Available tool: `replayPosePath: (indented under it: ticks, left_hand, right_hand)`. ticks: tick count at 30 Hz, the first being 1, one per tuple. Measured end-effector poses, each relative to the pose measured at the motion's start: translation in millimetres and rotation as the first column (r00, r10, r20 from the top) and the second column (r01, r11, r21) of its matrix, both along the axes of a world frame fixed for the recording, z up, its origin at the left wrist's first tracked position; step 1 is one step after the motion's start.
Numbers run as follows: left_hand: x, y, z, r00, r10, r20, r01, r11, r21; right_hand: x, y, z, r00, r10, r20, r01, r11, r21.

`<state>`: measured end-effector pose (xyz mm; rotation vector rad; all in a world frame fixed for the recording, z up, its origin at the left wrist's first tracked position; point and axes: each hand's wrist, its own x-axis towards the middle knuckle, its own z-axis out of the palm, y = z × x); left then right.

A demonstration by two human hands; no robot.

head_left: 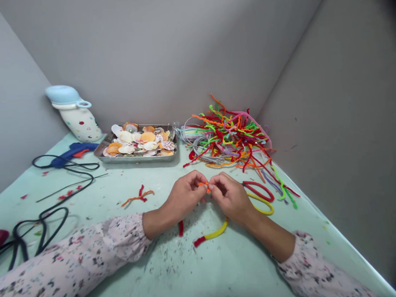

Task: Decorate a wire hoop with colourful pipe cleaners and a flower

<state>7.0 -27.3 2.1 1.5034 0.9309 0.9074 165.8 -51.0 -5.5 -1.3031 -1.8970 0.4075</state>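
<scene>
Centrally, a short, fuzzy, bright-orange strip (207, 189) is held between the pinched fingertips of the left hand (186, 193) and the right hand (231, 196); the fingers are drawn narrow, nearly meeting, and part of the strip is covered by them. Below the fingers, a short red fuzzy piece (181, 228) and a curved yellow fuzzy strand with a red end (217, 232) are seen on the pale green tabletop (177, 272). Just right of the fingers, a slim red loop (260, 185) and a slim yellow loop (272, 208) are partly hidden; whether the strand is joined to them cannot be told. Left of the fingers, a crossed orange-and-red fuzzy twist (142, 196) is laid. Beyond the fingers, a shallow metal tray (136, 160) of seashells (148, 137) is set leftward, a tangled multicoloured heap of fuzzy stems (223, 134) rightward. The strip, it is judged, could be dropped if the pinch were loosened, or kinked by uneven pressure; the strand could be dragged by a lowered right wrist.
</scene>
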Motion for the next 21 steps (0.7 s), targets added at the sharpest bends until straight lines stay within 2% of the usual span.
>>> replayPosePath:
  ticks: [8,13,18,21]
  left_hand:
    - [-0.8,-3.4,-0.6,0.999,-0.04,-0.003,0.04,0.999,-0.016]
    - [-1.8,-5.6,0.7,0.995,-0.022,-0.098,0.03,0.996,0.083]
    - [-2.1,-4.3,3.7,0.999,-0.041,-0.028,0.043,0.998,0.056]
    - [-3.4,-3.2,4.0,0.998,-0.048,-0.043,0.05,0.997,0.055]
  right_hand:
    - [-2.4,1.9,-1.5,0.998,0.022,0.062,-0.025,0.999,0.044]
    - [-0.5,1.0,0.7,0.996,0.07,0.06,-0.073,0.996,0.048]
    - [1.5,-0.2,-0.8,0.995,0.043,-0.089,-0.052,0.993,-0.11]
    - [2.8,0.0,-1.7,0.988,0.029,-0.154,-0.061,0.977,-0.205]
